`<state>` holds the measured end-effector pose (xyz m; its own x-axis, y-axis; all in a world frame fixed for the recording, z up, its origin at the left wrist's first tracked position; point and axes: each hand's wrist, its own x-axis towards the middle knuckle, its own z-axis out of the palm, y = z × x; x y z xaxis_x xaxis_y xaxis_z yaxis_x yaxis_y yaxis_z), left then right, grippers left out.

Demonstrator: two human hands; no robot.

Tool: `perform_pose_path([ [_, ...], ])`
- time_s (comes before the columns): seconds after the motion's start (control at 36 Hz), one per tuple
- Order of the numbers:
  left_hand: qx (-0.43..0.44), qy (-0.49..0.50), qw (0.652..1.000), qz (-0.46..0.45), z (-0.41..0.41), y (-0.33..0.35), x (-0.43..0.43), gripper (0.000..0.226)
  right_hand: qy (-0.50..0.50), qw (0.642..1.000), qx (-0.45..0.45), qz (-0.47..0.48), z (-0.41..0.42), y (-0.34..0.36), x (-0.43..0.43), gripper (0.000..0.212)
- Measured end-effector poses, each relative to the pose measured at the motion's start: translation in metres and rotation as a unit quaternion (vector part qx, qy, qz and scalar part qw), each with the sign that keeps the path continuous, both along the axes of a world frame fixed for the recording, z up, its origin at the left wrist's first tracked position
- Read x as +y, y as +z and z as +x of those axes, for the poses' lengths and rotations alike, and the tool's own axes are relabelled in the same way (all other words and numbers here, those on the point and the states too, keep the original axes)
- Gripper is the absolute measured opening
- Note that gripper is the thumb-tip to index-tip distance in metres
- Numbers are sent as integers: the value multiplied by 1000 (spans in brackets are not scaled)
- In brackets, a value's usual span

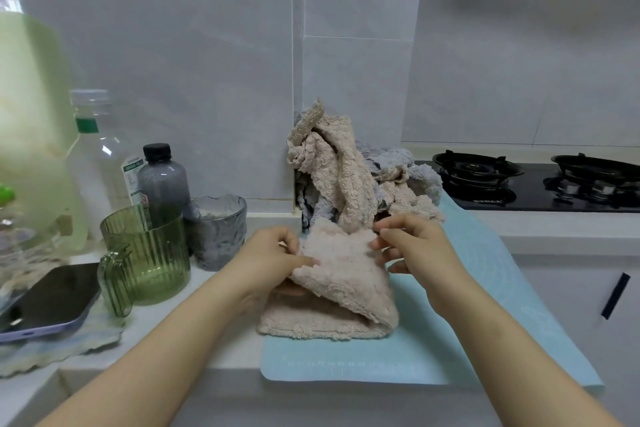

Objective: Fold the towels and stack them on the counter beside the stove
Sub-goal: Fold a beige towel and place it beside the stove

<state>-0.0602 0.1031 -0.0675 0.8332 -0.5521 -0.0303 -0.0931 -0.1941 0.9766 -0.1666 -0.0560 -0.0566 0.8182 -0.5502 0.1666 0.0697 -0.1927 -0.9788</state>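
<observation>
Both hands are on one beige towel [346, 274] at the front of the counter [235, 354]. The left hand [277, 253] has its fingers curled over the towel's left edge and pinches the fabric, while the right hand [412, 246] pinches the far right corner between thumb and forefinger, its other fingers loosely bent beneath. The towel is doubled over: its lower layer lies flat on a light blue mat [450, 340] and its upper layer is lifted at a slant between the two hands, with the fold at the near right corner. Just behind it, against the corner of the tiled wall, sits a pile of unfolded towels [349, 177] — beige ones draped over grey-blue ones, one beige end hanging down to touch the held towel. The mat runs from the counter's front edge back under the pile. To the right of the pile is the black stove [519, 191], with two burners in view. On the left of the counter stand a green ribbed pitcher [156, 253], a small green cactus-shaped glass [116, 284] just in front of it, a grey glass cup [218, 236], a dark bottle [162, 180] and a clear bottle [93, 156] with a green band. A phone [52, 302] lies face up on a wavy-edged cloth [59, 352] — near the pitcher, well apart from the towels.
</observation>
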Motion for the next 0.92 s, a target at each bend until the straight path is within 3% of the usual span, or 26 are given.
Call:
perform_pose_path([
  [0.08,35,-51,997,45,4,2,21,17,-5,998,1,-56,2,-6,1,21],
  [0.19,113,-112,986,54,1,6,27,29,29,989,40,-137,7,-14,8,14],
  [0.28,42,-103,991,78,0,5,18,15,51,984,45,-162,9,-17,13,13],
  [0.39,-92,-54,989,103,9,4,10,23,28,982,25,-183,10,-18,13,13],
  [0.67,-183,-91,966,156,19,-15,21,21,38,922,95,-373,31,-12,18,28],
  [0.81,-213,-124,949,197,25,-19,21,47,-34,880,230,-414,42,-10,11,37],
  [0.92,-193,-97,963,158,25,-27,17,55,-79,876,225,-418,34,-14,8,39],
])
